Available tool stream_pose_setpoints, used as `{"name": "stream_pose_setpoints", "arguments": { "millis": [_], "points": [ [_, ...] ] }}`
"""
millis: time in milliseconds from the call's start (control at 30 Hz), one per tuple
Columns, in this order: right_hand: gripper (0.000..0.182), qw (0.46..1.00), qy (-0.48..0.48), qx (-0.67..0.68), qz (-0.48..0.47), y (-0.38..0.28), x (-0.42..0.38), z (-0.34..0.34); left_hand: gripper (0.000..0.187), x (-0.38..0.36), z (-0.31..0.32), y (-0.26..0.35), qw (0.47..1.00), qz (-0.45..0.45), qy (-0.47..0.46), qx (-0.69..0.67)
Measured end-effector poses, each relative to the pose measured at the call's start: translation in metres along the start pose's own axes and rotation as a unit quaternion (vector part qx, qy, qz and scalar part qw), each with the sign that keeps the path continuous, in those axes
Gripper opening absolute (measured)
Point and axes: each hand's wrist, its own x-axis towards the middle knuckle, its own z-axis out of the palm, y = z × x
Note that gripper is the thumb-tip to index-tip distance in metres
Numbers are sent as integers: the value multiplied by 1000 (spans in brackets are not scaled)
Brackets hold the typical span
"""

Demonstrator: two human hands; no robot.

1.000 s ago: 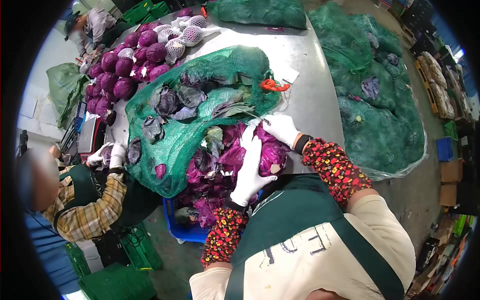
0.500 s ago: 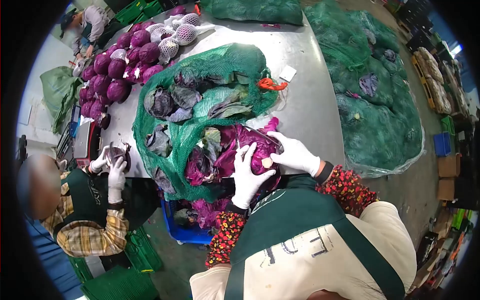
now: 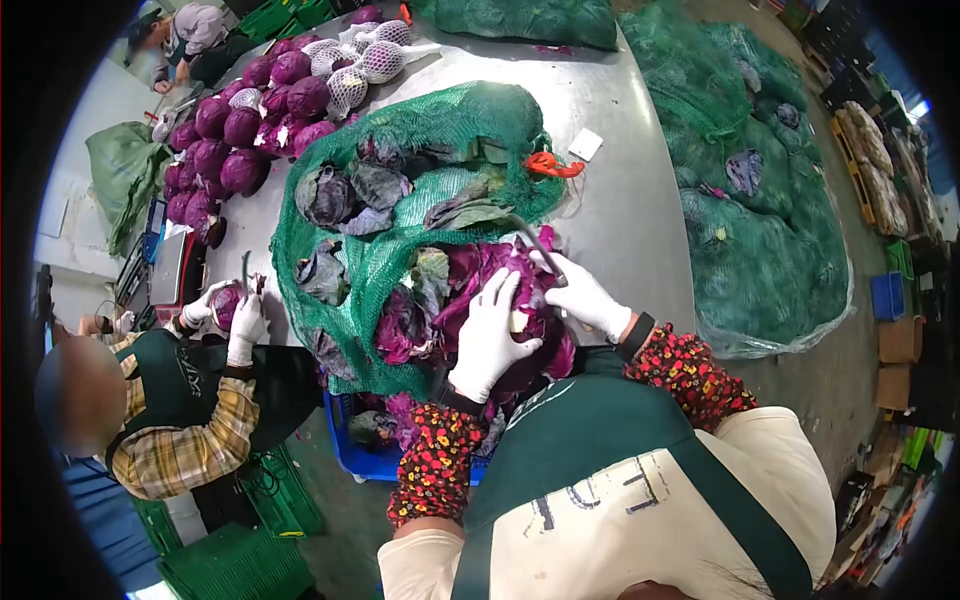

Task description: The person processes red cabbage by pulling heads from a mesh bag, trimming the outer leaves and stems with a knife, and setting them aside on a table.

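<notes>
My left hand (image 3: 492,335), in a white glove, presses its fingers over a red cabbage (image 3: 532,292) and steadies it at the table edge. A pale cut stem shows beside the fingers. My right hand (image 3: 588,297), also gloved, is closed on a knife (image 3: 537,242) whose grey blade points up and left over the cabbage. Loose purple leaves lie around the cabbage. Touching them on the left is a green mesh bag (image 3: 440,120), opened out, with dark outer leaves and a dull whole cabbage (image 3: 325,197) on it.
Trimmed red cabbages (image 3: 243,127), some in white foam nets (image 3: 383,61), are piled at the back left. A co-worker's gloved hands (image 3: 245,325) hold a cabbage and a knife. A blue crate (image 3: 365,460) with leaves stands below the table edge. Full green sacks (image 3: 760,240) lie right.
The knife has swung up and left, clear of the cabbage's middle. My left hand has shifted lower left, its fingers closer together. Beside me, the co-worker's knife now points upward.
</notes>
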Motion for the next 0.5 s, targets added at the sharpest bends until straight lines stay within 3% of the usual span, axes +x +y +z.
{"name": "stream_pose_setpoints", "arguments": {
  "millis": [67,100,167,233,300,367,400,433,500],
  "points": [
    [62,986,-9,-33,-162,3,-4,14,101,0,2,-3,1000,-16,21,-7],
    [56,983,13,-154,-96,-16,-15,16,101,1,1,-3,999,-21,24,-16],
    [40,991,20,-70,-112,-16,-13,20,101,2,3,-7,998,-5,34,-52],
    [22,986,74,-107,-106,-11,-6,13,101,-1,8,-23,995,41,61,-75],
    [11,945,132,-254,-158,24,5,0,101,-6,6,-31,993,28,50,-104],
    [13,936,98,-337,-28,39,4,-8,103,-12,4,-37,975,-35,50,-215],
    [23,964,95,-248,0,39,4,-9,108,-14,2,-37,970,-45,39,-237],
    [23,965,99,-245,1,40,3,-7,112,-17,0,-36,977,-23,48,-206],
    [42,955,109,-261,-87,19,-11,0,114,-20,-1,-29,983,-31,53,-173]
  ]
}}
